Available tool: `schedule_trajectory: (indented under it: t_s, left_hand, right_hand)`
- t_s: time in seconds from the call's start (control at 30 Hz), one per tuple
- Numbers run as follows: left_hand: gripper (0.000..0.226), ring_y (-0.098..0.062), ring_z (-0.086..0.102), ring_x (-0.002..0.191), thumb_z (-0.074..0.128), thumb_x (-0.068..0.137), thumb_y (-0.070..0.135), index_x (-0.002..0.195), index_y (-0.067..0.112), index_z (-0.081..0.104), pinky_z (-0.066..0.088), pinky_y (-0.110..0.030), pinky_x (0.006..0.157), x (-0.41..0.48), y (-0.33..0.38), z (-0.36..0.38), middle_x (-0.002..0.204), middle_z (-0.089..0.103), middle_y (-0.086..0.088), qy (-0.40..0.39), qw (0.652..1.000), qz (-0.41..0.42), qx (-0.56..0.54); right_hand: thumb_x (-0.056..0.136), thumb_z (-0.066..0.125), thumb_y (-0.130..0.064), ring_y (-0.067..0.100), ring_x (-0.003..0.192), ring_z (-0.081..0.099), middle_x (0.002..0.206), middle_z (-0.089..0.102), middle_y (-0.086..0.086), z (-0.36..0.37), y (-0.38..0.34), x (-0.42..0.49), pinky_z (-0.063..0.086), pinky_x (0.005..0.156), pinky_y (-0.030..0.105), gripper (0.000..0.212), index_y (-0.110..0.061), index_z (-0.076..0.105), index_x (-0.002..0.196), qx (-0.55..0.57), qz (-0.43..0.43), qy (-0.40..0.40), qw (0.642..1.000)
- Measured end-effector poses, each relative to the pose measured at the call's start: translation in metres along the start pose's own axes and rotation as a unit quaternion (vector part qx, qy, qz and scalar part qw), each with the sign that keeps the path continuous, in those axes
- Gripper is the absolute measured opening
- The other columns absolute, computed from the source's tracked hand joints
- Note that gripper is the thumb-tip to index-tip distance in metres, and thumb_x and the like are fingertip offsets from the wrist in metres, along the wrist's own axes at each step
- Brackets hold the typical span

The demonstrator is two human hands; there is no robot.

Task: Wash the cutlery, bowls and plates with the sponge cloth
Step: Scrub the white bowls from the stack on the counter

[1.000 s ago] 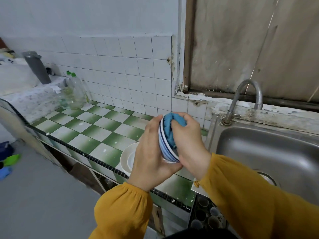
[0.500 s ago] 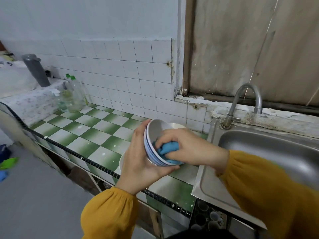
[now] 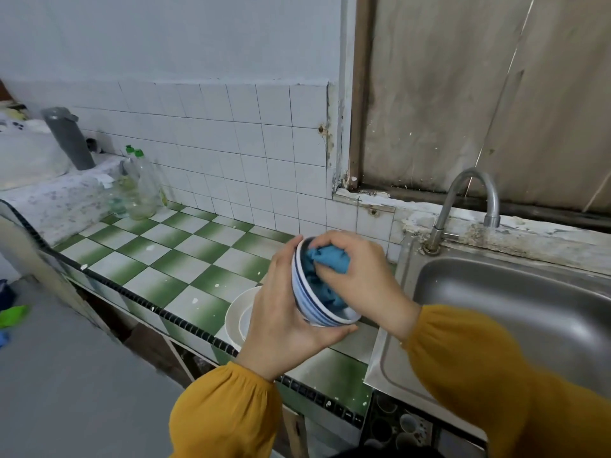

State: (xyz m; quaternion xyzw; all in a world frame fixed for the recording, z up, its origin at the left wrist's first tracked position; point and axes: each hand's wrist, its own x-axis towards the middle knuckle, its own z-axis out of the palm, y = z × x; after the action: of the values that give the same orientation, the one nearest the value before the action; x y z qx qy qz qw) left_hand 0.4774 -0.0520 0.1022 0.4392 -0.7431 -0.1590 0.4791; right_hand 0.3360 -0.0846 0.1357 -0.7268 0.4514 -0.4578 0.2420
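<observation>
My left hand (image 3: 281,312) grips a white bowl with blue stripes (image 3: 309,304) from underneath, tilted on its side above the counter edge. My right hand (image 3: 358,276) holds a blue sponge cloth (image 3: 325,262) bunched inside the bowl, fingers curled over it near the upper rim. Below the bowl, white plates or bowls (image 3: 239,315) sit stacked on the tiled counter, partly hidden by my left hand.
A steel sink (image 3: 515,312) with a curved tap (image 3: 469,200) lies to the right. Green-and-white checked counter tiles (image 3: 172,256) stretch left, with clear bottles (image 3: 139,190) and a grey flask (image 3: 67,140) at the far end. Cups stand on a shelf (image 3: 403,424) under the sink.
My right hand has swept the cloth from the lower part of the bowl up to its upper rim. The bowl has turned a little more towards the sink.
</observation>
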Motion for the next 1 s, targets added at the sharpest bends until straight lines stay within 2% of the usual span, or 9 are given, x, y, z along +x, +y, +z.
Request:
schedule_trajectory:
  t_s: [0.13,0.3,0.43,0.5,0.57,0.67,0.8,0.87,1.0]
  left_hand:
    - [0.114,-0.015,0.051,0.125,0.092,0.05,0.05,0.143,0.018,0.033,0.048,-0.036,0.098,-0.003,-0.007,-0.006,0.134,0.049,0.004,0.006,1.0,-0.029,-0.005]
    - [0.115,-0.021,0.051,0.127,0.092,0.051,0.047,0.145,0.015,0.032,0.047,-0.04,0.102,-0.006,-0.009,-0.005,0.136,0.049,-0.002,-0.014,0.999,-0.03,-0.035]
    - [0.114,-0.01,0.059,0.112,0.092,0.043,0.05,0.139,0.023,0.037,0.051,-0.023,0.092,-0.009,-0.007,-0.012,0.119,0.058,0.012,-0.005,0.994,-0.086,-0.064]
    - [0.11,-0.009,0.064,0.105,0.092,0.039,0.047,0.134,0.021,0.043,0.053,-0.022,0.086,-0.01,-0.008,-0.015,0.111,0.064,0.013,0.001,0.984,-0.126,-0.126]
    - [0.102,-0.012,0.067,0.101,0.092,0.037,0.045,0.125,0.016,0.05,0.056,-0.025,0.082,-0.013,-0.006,-0.014,0.107,0.068,0.007,-0.004,0.975,-0.142,-0.171]
    - [0.102,-0.015,0.07,0.093,0.093,0.031,0.051,0.115,0.009,0.054,0.055,-0.023,0.074,-0.01,-0.006,-0.008,0.102,0.071,-0.004,-0.035,0.948,-0.194,-0.248]
    - [0.089,-0.015,0.071,0.079,0.083,0.038,0.067,0.102,0.011,0.058,0.056,-0.026,0.064,-0.006,-0.013,-0.009,0.101,0.07,-0.013,-0.025,0.883,-0.298,-0.362]
    - [0.084,-0.022,0.07,0.085,0.075,0.05,0.074,0.101,0.009,0.061,0.058,-0.032,0.068,-0.007,-0.013,-0.01,0.101,0.072,-0.011,0.006,0.881,-0.273,-0.385]
    - [0.089,-0.026,0.07,0.088,0.083,0.05,0.067,0.11,0.004,0.063,0.057,-0.032,0.068,-0.009,-0.005,-0.015,0.101,0.073,-0.013,0.059,0.87,-0.232,-0.431]
  right_hand:
    - [0.075,0.07,-0.002,0.013,0.089,0.064,0.093,0.069,-0.005,0.001,0.001,-0.006,0.051,0.081,0.026,0.038,-0.038,0.067,0.086,0.046,-0.004,-0.158,0.986]
    - [0.082,0.063,-0.002,0.014,0.092,0.065,0.098,0.069,0.0,0.009,0.008,0.003,0.052,0.083,0.03,0.027,-0.025,0.067,0.096,0.075,0.032,-0.043,0.996]
    - [0.079,0.054,-0.033,0.011,0.083,0.056,0.091,0.061,-0.003,0.003,0.001,0.001,0.045,0.078,0.031,0.025,-0.021,0.06,0.101,0.114,-0.005,-0.317,0.941]
    - [0.079,0.067,-0.044,0.01,0.088,0.055,0.096,0.059,0.004,-0.016,-0.002,0.011,0.043,0.082,0.028,0.046,-0.009,0.057,0.108,0.164,-0.02,-0.425,0.89]
    - [0.072,0.084,-0.034,0.017,0.101,0.057,0.109,0.058,0.015,-0.031,0.0,0.02,0.045,0.092,0.03,0.064,-0.001,0.052,0.117,0.154,-0.053,-0.486,0.859]
    - [0.06,0.087,0.0,0.018,0.109,0.057,0.113,0.057,0.008,-0.033,0.01,0.024,0.046,0.097,0.029,0.067,-0.006,0.051,0.117,0.132,-0.069,-0.478,0.866]
    - [0.065,0.088,-0.019,0.022,0.108,0.058,0.114,0.06,0.004,-0.029,0.022,0.019,0.052,0.09,0.03,0.058,-0.013,0.06,0.115,0.344,-0.006,-0.456,0.821]
    - [0.067,0.088,-0.019,0.025,0.11,0.059,0.116,0.062,0.007,-0.026,0.029,0.016,0.054,0.09,0.034,0.057,-0.012,0.063,0.117,0.445,0.039,-0.423,0.788]
    - [0.055,0.094,-0.02,0.022,0.105,0.066,0.111,0.07,0.006,-0.022,0.032,0.012,0.056,0.086,0.032,0.063,-0.013,0.069,0.112,0.507,0.087,-0.301,0.803]
